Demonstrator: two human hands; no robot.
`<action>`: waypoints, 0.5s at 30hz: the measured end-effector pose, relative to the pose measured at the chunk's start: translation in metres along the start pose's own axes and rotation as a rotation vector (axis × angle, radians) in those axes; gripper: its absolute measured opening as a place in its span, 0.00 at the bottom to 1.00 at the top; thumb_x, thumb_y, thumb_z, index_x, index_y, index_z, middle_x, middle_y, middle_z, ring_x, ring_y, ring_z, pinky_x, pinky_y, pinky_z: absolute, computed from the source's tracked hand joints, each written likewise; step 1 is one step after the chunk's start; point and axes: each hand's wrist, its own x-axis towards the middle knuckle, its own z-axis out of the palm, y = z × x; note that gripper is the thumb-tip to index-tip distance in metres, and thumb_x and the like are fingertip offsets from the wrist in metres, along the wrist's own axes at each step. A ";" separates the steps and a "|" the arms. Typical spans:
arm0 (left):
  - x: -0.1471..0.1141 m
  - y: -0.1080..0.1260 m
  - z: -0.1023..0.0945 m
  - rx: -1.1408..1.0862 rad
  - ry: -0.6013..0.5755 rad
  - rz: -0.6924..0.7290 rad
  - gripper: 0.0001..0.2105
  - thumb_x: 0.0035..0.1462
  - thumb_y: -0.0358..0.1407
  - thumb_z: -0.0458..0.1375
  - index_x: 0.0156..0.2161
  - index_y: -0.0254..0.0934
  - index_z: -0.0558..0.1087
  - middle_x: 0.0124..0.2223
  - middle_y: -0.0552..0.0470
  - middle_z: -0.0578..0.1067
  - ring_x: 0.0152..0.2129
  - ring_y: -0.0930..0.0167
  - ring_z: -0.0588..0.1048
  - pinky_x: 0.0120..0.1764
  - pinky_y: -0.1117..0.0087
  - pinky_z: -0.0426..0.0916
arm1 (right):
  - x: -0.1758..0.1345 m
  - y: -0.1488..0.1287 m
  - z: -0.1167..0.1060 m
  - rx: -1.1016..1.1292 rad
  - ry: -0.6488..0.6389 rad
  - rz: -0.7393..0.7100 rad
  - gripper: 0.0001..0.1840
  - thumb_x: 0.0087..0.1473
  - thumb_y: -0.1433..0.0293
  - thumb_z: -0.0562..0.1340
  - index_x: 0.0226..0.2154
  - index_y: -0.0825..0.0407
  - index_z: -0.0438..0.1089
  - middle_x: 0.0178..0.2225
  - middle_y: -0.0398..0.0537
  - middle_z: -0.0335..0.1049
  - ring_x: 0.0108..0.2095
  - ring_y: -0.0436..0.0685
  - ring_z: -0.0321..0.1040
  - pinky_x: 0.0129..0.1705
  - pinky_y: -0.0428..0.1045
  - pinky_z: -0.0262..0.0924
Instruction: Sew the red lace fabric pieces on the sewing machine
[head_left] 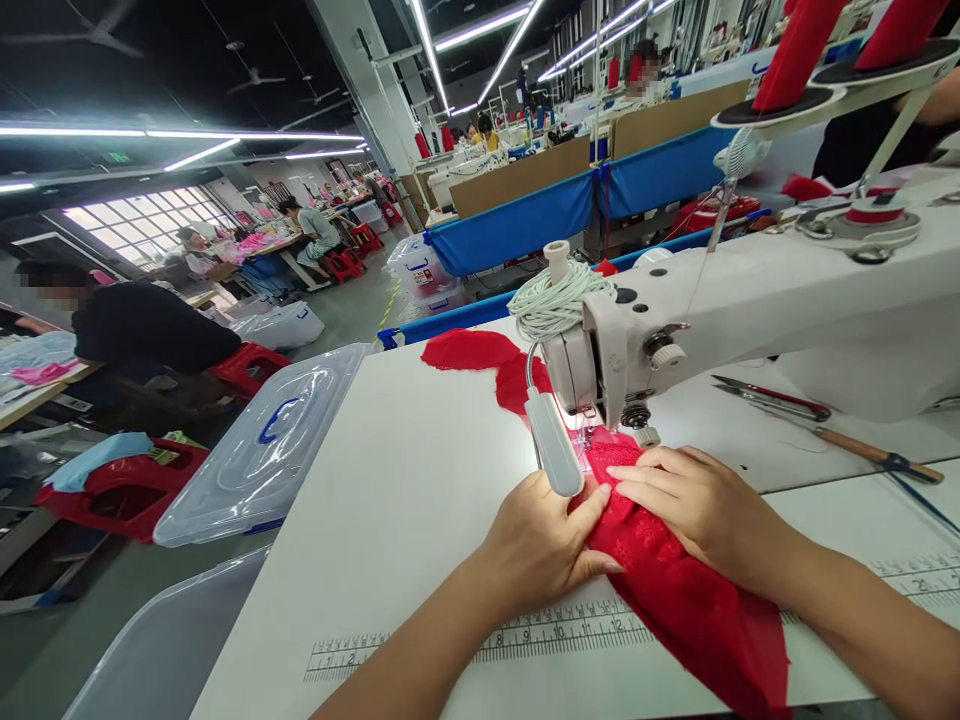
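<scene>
Left hand (544, 540): thumb and forefinger apart, tips at left edge of red lace-patterned fabric (697, 610); pinch cannot be told. Right hand (701, 510): fingers together, laid over fabric's upper part, thumb hidden, grip unclear. Fabric lies between and below hands, long axis slanting from sewing machine (697, 285) needle area to near right edge of desk (397, 450); right hand covers more. Loose red pieces (469, 350) beyond needle; thread snips (780, 398) right.
</scene>
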 end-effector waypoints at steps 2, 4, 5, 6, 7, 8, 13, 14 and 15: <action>-0.002 0.001 0.001 0.034 0.027 -0.008 0.40 0.66 0.57 0.27 0.51 0.30 0.74 0.41 0.37 0.74 0.29 0.65 0.71 0.30 0.64 0.66 | 0.000 0.000 0.000 -0.004 0.007 0.005 0.21 0.51 0.83 0.51 0.40 0.53 0.73 0.42 0.49 0.78 0.42 0.58 0.68 0.40 0.53 0.64; -0.004 0.002 0.003 0.060 0.050 -0.014 0.41 0.65 0.58 0.27 0.51 0.31 0.74 0.43 0.36 0.75 0.30 0.64 0.71 0.32 0.63 0.66 | 0.000 0.000 -0.001 -0.003 -0.005 0.011 0.20 0.51 0.82 0.51 0.40 0.52 0.74 0.42 0.50 0.78 0.41 0.58 0.69 0.40 0.54 0.65; -0.005 0.002 0.003 0.064 0.054 -0.019 0.41 0.65 0.58 0.27 0.51 0.32 0.75 0.43 0.36 0.75 0.30 0.64 0.71 0.32 0.63 0.67 | 0.001 0.001 -0.002 -0.002 -0.012 0.011 0.20 0.52 0.81 0.52 0.40 0.52 0.74 0.42 0.51 0.78 0.41 0.58 0.69 0.40 0.54 0.66; -0.006 0.003 0.004 0.067 0.052 -0.027 0.41 0.65 0.58 0.26 0.52 0.32 0.75 0.44 0.36 0.76 0.30 0.63 0.71 0.33 0.63 0.67 | 0.002 0.001 -0.003 0.000 -0.027 0.006 0.19 0.53 0.80 0.52 0.40 0.52 0.74 0.42 0.51 0.78 0.41 0.58 0.69 0.40 0.54 0.67; -0.006 0.003 0.004 0.069 0.044 -0.034 0.42 0.65 0.58 0.25 0.52 0.33 0.74 0.44 0.36 0.76 0.30 0.63 0.71 0.33 0.62 0.66 | 0.003 0.001 -0.005 0.000 -0.043 -0.006 0.19 0.55 0.80 0.52 0.41 0.52 0.74 0.43 0.51 0.78 0.40 0.57 0.69 0.39 0.53 0.67; -0.007 0.003 0.005 0.071 0.035 -0.037 0.42 0.64 0.58 0.24 0.53 0.34 0.74 0.45 0.35 0.75 0.31 0.63 0.71 0.34 0.62 0.66 | 0.004 0.001 -0.006 -0.001 -0.052 -0.018 0.18 0.56 0.79 0.52 0.41 0.52 0.75 0.43 0.51 0.78 0.40 0.57 0.69 0.38 0.53 0.67; -0.009 0.002 0.008 0.083 0.006 -0.043 0.42 0.64 0.59 0.24 0.56 0.36 0.72 0.46 0.36 0.75 0.34 0.62 0.71 0.39 0.60 0.65 | 0.005 0.002 -0.009 -0.019 -0.046 -0.032 0.18 0.56 0.79 0.52 0.41 0.53 0.74 0.42 0.50 0.78 0.40 0.58 0.70 0.37 0.52 0.68; -0.010 0.001 0.009 0.081 0.014 -0.045 0.42 0.64 0.59 0.25 0.56 0.36 0.72 0.45 0.37 0.76 0.34 0.62 0.70 0.39 0.60 0.64 | 0.005 0.003 -0.008 -0.023 -0.044 -0.035 0.18 0.55 0.80 0.52 0.41 0.54 0.74 0.42 0.50 0.78 0.41 0.58 0.70 0.38 0.53 0.68; -0.010 0.001 0.009 0.080 0.020 -0.045 0.41 0.64 0.59 0.26 0.56 0.35 0.72 0.45 0.38 0.76 0.34 0.62 0.70 0.39 0.60 0.64 | 0.004 0.003 -0.008 -0.025 -0.044 -0.040 0.18 0.54 0.81 0.52 0.42 0.54 0.74 0.43 0.51 0.78 0.41 0.59 0.70 0.38 0.53 0.68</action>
